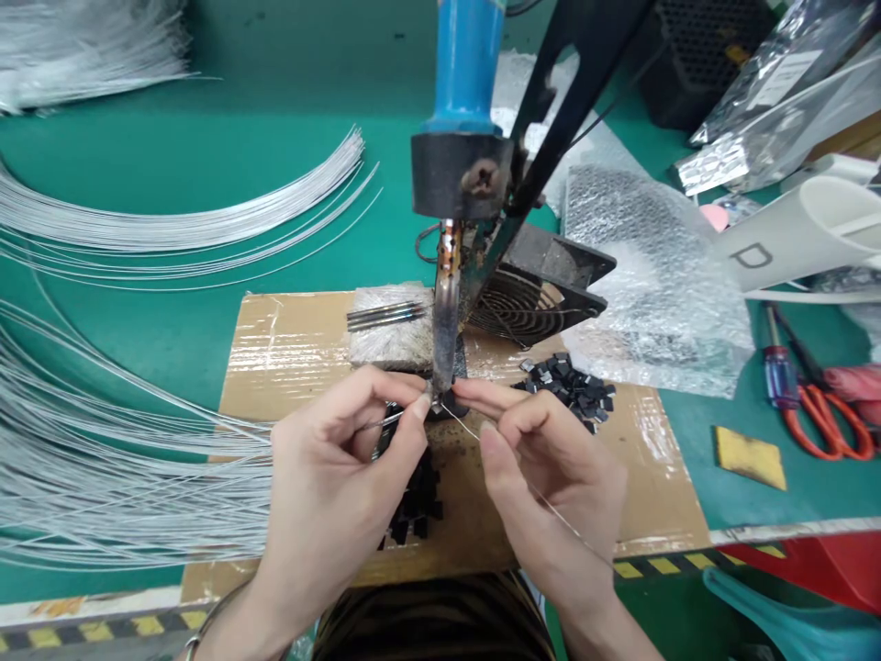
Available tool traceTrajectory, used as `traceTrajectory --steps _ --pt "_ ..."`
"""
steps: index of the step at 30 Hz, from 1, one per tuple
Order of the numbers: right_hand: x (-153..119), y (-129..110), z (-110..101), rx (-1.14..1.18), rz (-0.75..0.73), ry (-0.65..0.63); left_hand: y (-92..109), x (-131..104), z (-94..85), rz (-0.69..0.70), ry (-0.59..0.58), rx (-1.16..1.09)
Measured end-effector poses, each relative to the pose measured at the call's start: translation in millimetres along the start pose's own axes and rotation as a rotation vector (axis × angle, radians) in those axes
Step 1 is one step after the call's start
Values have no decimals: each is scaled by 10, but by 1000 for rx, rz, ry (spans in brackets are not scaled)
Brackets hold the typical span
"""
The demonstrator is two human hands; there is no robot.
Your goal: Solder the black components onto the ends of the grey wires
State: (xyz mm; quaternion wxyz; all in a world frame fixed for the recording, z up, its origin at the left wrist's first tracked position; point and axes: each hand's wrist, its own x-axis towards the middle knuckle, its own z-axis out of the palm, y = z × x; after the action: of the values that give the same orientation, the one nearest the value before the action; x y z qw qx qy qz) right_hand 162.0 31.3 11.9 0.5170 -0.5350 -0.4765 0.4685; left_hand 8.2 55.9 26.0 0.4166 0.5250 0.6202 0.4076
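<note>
A soldering iron [447, 285] with a blue handle is held upright on a black stand arm, tip pointing down at the middle. My left hand [337, 473] pinches the end of a thin grey wire [375, 423] between thumb and fingertips, right beside the tip. From the other side my right hand [557, 464] has thumb and fingers closed around a thin strand of solder wire [462, 424], whose end reaches the iron's tip. My right fingertips also come close to the tip; whether they touch a small part there is hidden. Small black connectors [418, 500] lie in a pile below my hands.
Grey wires [130, 459] spread across the left, with another bundle [227, 220] behind. On the cardboard [661, 459] are more black connectors [571, 386] and metal rods on a pale block [392, 344]. A fan [533, 294], bubble wrap [640, 266], scissors [830, 422] and yellow sponge [750, 457] sit right.
</note>
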Motion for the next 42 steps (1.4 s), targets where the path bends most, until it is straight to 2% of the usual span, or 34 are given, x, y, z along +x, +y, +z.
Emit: traceTrajectory --steps 42 --pt "-13 19 13 -42 -58 17 3 0 2 57 17 7"
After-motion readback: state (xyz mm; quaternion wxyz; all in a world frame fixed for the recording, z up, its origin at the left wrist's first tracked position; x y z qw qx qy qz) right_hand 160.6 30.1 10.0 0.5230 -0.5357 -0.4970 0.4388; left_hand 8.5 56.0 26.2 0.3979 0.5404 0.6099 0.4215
